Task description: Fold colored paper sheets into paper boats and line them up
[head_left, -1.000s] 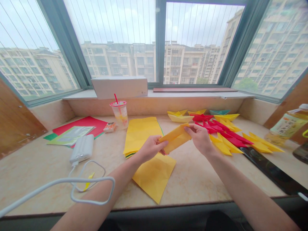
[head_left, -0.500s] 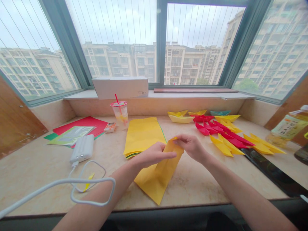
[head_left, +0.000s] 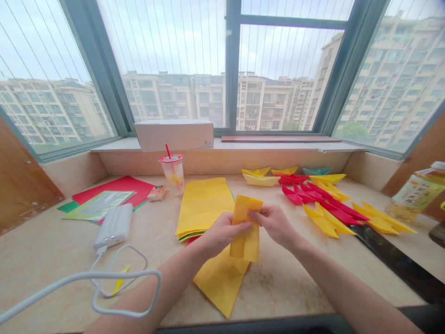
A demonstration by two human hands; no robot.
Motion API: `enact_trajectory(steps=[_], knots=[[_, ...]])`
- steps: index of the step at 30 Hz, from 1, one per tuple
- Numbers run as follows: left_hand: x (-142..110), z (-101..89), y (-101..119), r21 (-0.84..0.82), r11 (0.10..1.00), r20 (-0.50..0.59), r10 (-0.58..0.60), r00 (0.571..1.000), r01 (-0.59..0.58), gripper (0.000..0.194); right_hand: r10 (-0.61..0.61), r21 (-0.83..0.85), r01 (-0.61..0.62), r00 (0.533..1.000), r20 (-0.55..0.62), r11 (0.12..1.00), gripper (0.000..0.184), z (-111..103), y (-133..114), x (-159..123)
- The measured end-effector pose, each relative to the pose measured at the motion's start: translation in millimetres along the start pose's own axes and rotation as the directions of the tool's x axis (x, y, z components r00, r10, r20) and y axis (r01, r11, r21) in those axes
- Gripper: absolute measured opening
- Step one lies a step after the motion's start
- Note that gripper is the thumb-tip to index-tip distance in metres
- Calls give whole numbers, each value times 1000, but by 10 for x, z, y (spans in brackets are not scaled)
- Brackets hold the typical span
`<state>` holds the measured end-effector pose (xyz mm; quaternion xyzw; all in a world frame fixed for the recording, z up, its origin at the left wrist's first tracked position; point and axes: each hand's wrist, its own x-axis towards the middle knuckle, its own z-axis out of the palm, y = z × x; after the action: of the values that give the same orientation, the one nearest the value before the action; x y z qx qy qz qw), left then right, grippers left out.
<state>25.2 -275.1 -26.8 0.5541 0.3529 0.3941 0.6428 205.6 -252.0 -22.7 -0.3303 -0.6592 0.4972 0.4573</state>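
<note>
Between my two hands is a folded strip of yellow paper [head_left: 245,243], held upright above the counter. My left hand [head_left: 224,232] pinches its left edge, thumb lying across the front. From the other side my right hand [head_left: 274,222] grips the right edge, with its thumb on the front near the upper part. Below, a flat yellow sheet [head_left: 220,280] lies at an angle on the counter; its upper part is hidden behind the strip. Just behind my left hand rests a stack of yellow paper [head_left: 205,202], with green and red edges showing underneath.
Folded paper boats, yellow [head_left: 325,220], red [head_left: 295,194] and teal [head_left: 317,171], sit at the right beside a black phone-like slab [head_left: 389,260] and a bottle [head_left: 420,190]. Leftward are a drink cup [head_left: 172,174], red paper [head_left: 139,188], a power bank [head_left: 114,225] and a white cable [head_left: 76,276].
The yellow paper in my hands has been lifted and turned upright, its folded strip now facing me. My right hand has moved lower on it. The view has tilted up slightly.
</note>
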Motion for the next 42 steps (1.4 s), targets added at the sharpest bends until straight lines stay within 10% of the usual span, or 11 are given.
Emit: enact_trajectory(steps=[12, 24, 33, 42], knots=[[-20, 57, -4, 1, 999, -7, -50, 999, 50, 30, -38, 40, 34, 993, 109, 999, 48, 18, -13, -19], [-18, 73, -50, 2, 1000, 46, -25, 999, 25, 30, -165, -85, 153, 974, -158, 985, 23, 58, 173, -25], [-5, 43, 51, -61, 996, -21, 63, 998, -64, 42, -360, -301, 407, 911, 201, 862, 32, -85, 43, -92], [-6, 27, 63, -163, 985, 45, 68, 997, -60, 41, -339, -351, 337, 939, 56, 874, 32, -63, 150, -35]])
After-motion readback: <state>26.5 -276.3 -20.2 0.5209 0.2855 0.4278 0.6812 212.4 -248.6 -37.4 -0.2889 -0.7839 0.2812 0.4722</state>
